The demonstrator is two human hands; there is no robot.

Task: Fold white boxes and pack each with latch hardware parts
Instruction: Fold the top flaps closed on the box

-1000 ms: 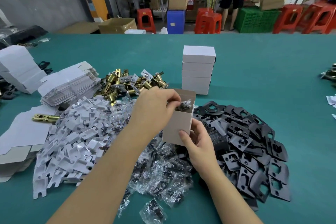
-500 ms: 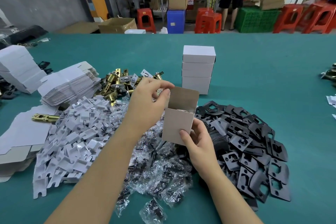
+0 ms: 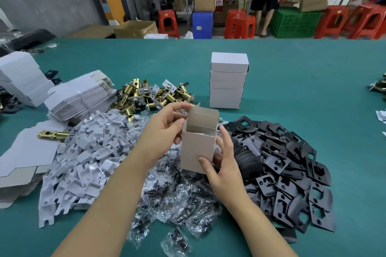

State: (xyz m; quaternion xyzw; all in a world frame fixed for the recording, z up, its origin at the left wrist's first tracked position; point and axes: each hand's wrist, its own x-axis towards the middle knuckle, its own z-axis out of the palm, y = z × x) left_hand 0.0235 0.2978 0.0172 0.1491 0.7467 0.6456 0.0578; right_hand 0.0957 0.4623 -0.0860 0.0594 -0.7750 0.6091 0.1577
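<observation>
An upright white box (image 3: 197,148) with its top flaps open stands above the heaps, held between both hands. My right hand (image 3: 224,165) grips its lower right corner, thumb on the front face. My left hand (image 3: 165,129) holds the upper left edge, fingers at the open lid flap. Below lie clear screw bags (image 3: 177,194), black strike plates (image 3: 292,169) to the right, white card inserts (image 3: 83,158) to the left and brass latches (image 3: 150,98) behind. Several closed white boxes (image 3: 227,81) are stacked beyond.
Flat unfolded box blanks (image 3: 79,98) are piled at the left, with more blanks (image 3: 23,81) at the far left. A single brass latch (image 3: 52,134) lies on a flat blank. The green table (image 3: 313,89) runs right. A person stands by red stools behind.
My left hand drew its fingers out of the box, leaving a screw bag inside, and moved to the box's upper left edge. The box now stands more upright.
</observation>
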